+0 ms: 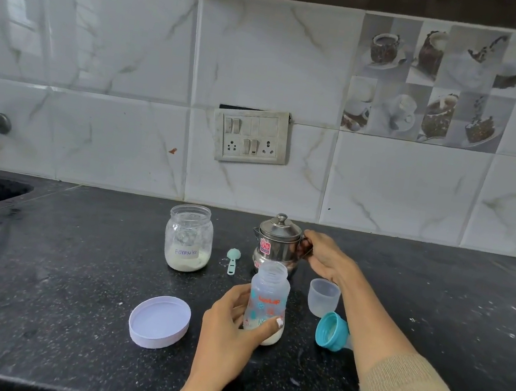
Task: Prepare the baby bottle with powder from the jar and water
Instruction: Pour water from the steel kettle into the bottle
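While my left hand (233,320) grips the open bottle (268,300) upright on the surface (71,268), powder in its base, my right hand (324,255) curls its fingers around the steel pot (276,243) handle; the open jar (189,238) stands left, beyond.

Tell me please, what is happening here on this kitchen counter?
A person is preparing a baby bottle. The left hand holds the open baby bottle upright on the black counter; white powder already lies at its bottom. The right hand grips the handle of a lidded steel kettle standing behind the bottle. The open formula jar stands to the left, its lid lying in front. A small scoop, a clear cup and the teal bottle cap lie nearby.
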Motion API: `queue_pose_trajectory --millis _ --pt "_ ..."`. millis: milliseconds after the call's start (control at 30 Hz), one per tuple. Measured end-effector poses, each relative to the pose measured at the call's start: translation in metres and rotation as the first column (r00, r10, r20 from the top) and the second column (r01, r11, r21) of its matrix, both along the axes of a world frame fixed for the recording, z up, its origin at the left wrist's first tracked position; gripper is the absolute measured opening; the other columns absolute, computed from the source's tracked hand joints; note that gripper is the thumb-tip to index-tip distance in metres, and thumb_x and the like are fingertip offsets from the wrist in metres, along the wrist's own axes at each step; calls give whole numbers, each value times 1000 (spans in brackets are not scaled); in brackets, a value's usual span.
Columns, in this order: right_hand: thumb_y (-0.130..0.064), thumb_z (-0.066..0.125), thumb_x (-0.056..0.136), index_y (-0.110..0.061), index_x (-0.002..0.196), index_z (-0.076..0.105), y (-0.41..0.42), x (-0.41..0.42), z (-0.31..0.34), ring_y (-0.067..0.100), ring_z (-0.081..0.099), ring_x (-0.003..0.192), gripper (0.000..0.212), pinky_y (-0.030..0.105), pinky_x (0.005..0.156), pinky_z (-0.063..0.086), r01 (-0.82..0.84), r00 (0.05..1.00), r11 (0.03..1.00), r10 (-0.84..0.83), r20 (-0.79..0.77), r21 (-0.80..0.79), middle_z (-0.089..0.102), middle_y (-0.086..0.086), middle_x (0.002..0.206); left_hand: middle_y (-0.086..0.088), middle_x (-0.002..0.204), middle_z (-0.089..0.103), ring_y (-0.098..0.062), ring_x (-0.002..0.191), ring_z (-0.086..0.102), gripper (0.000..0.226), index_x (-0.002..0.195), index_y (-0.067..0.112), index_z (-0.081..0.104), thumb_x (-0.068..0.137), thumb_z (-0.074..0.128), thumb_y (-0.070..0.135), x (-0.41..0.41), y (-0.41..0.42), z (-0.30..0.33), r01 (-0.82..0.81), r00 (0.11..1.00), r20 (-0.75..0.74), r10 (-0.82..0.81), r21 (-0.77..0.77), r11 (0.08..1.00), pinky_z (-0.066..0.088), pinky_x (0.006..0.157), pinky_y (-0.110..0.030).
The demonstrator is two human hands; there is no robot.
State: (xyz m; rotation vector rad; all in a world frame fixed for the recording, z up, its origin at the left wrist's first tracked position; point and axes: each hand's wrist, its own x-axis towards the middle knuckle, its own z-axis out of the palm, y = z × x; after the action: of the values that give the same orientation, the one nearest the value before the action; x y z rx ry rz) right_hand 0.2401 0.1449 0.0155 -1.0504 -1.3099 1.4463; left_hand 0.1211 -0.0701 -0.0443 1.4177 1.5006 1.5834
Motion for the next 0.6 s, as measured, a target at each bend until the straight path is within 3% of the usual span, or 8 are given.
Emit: queue_pose_trajectory --millis 233,367,600 --pt "-3 34 96 -13 63 39 -5 4 20 13 31 49 35 24 55 31 58 987 998 -61 -148 -23 36 -4 35 18 108 64 4 100 61 52 110 35 56 66 84 26 0 0 0 -14 1000 -16 14 -8 1000 49 91 -17" --pt "-3 35 96 -12 64 39 -18 10 46 15 31 49 34 25 52 34 99 979 995 -94 -183 17 37 -4 32 15 109 64 10 94 58 52 112 31 56 68 83 25 0 -2 1 -41 999 -33 41 -7 999 46 77 -6" --pt "-6 38 97 -11 67 43 -61 31 67 13 36 44 30 26 54 37 89 982 996 -83 -170 25 38 -4 32 0 120 65 -9 104 60 61 125 16 56 70 81 25 1 -6 4 -152 987 -41 152 2 988 47 89 -22"
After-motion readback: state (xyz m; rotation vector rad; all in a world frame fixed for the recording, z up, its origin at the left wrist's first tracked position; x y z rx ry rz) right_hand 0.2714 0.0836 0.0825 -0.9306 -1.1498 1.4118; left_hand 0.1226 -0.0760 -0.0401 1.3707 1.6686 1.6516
